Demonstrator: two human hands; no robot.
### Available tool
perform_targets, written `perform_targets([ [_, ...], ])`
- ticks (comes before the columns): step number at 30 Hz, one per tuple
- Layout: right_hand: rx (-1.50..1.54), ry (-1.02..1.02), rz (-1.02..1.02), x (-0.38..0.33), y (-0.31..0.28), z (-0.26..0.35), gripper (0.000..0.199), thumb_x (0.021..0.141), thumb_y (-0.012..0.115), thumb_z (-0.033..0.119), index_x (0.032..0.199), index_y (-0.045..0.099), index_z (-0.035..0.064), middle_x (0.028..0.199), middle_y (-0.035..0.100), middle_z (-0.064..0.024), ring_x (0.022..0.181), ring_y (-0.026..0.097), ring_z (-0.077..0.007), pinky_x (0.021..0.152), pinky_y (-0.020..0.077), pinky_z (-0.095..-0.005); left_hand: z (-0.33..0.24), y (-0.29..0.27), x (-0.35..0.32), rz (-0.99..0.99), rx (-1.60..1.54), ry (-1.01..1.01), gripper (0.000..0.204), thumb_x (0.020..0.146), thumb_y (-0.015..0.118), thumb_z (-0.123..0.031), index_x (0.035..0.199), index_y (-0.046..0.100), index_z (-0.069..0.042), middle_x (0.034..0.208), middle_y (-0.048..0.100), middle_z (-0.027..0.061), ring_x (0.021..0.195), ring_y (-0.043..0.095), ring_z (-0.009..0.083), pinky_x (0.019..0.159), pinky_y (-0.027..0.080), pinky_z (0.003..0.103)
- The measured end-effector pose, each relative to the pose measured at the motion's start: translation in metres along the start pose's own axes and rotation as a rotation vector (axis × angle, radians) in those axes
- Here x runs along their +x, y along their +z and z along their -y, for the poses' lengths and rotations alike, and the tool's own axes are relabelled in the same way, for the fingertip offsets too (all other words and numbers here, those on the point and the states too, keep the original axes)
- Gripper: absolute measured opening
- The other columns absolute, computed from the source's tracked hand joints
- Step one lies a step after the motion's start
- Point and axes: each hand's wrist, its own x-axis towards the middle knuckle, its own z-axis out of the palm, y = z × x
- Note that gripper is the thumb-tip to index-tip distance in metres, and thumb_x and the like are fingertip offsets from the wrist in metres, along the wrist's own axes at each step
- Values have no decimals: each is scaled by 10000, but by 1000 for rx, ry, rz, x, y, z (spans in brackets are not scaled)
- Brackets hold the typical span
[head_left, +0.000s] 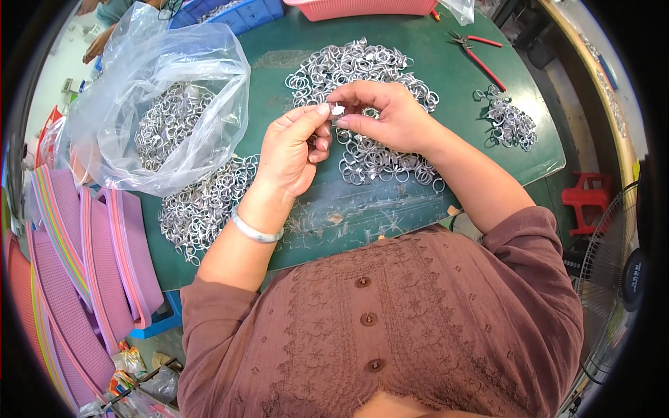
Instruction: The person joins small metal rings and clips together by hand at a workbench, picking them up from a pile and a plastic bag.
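Above the table my two hands meet, thumbs and fingertips pinched around a small shiny metal piece. My left hand comes from the lower left, its fingers curled, with a pale bangle on the wrist. From the right reaches my right hand, thumb and forefinger closed at the same piece. My fingers cover most of it, so its full shape is hidden. Directly behind and beneath the hands spreads a large heap of silver metal rings. A second ring heap lies beside my left forearm.
An open clear plastic bag holds more rings at the left. Red-handled pliers and a smaller ring pile lie on the green table at the right. Blue and pink baskets stand behind. Another person's hand shows far left.
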Motion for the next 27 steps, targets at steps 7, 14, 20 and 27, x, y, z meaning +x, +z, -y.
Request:
perform_targets([
  [7,59,24,12,0,0,0,278,779,616,33,1050,564,2,876,605,-19,769,535,-69,711,449,-219,0,-4,1,53,-37,9,157,860,510,-141,853,564,6,658,501,16,540,432,75,409,276,165],
  [14,106,40,35,0,0,-4,280,792,590,13,1069,552,-5,917,607,-38,816,555,-85,739,458,-229,2,-2,-1,78,5,50,149,856,513,-129,863,572,7,650,501,12,534,433,74,410,280,169],
  [20,370,67,88,0,-1,-5,277,806,556,-6,1081,530,-24,968,610,-67,905,560,-108,813,446,-247,2,-1,-4,102,41,100,149,855,514,-104,897,588,18,647,507,10,527,449,69,416,291,166],
  [27,420,84,108,1,-3,-6,280,818,543,-6,1096,526,-29,970,608,-67,900,558,-106,807,447,-244,1,0,-6,109,56,117,172,857,515,-107,935,598,22,646,509,6,525,449,56,415,289,158],
])
